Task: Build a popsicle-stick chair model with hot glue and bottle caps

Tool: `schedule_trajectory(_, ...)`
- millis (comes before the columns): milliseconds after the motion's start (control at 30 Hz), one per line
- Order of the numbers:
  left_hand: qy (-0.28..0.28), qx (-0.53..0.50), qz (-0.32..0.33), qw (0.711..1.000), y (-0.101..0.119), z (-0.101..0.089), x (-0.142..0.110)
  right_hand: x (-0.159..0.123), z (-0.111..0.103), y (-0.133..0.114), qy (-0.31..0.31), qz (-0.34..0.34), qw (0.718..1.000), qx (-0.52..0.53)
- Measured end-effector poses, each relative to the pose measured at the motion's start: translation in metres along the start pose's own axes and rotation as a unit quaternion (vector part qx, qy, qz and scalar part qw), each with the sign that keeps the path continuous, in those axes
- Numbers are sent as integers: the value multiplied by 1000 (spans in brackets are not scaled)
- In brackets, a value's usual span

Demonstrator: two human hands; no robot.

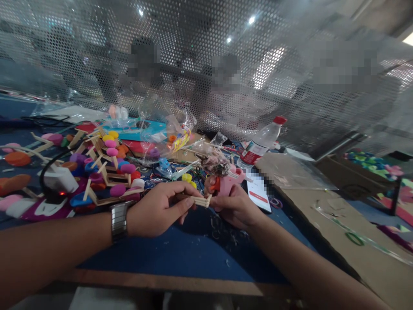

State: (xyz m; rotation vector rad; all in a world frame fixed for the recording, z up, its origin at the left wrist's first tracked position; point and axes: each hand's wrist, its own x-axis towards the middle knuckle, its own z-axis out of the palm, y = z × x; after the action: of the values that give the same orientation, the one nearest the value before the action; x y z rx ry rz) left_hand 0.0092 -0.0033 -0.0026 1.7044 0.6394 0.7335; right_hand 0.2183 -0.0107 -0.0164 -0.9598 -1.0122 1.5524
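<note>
My left hand, with a metal-banded watch on the wrist, is closed in a pinch on a small bundle of thin wooden sticks. The free end of the sticks points right and comes up close to the thumb of my right hand. That hand is closed around a pink hot glue gun with an orange trigger; its handle is mostly hidden by the palm. A matted pinkish-grey lump shows at the gun's front. Whether the right thumb touches the sticks I cannot tell.
Colourful caps and wooden stick pieces crowd the left, by a white plug adapter. A red-capped bottle and a lit phone lie beyond my right hand. Cardboard is at right; perforated mesh rises behind.
</note>
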Motion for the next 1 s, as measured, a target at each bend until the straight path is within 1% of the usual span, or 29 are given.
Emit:
schedule_trajectory(300,3,-4,3,1000,1,0,-1,-1,2,-1,-13,-2,1000,0)
schedule_trajectory(467,2,-3,2,1000,-2,0,1,0,1,0,-5,-5,1000,-4)
schedule_trajectory(700,16,32,16,999,0,-4,-1,0,2,-1,-10,-29,999,-11)
schedule_trajectory(800,24,61,22,998,-1,-5,-1,0,3,0,-1,-46,999,-12)
schedule_trajectory(1000,45,83,0,996,-5,-3,0,-1,5,1,-1,-58,998,-14)
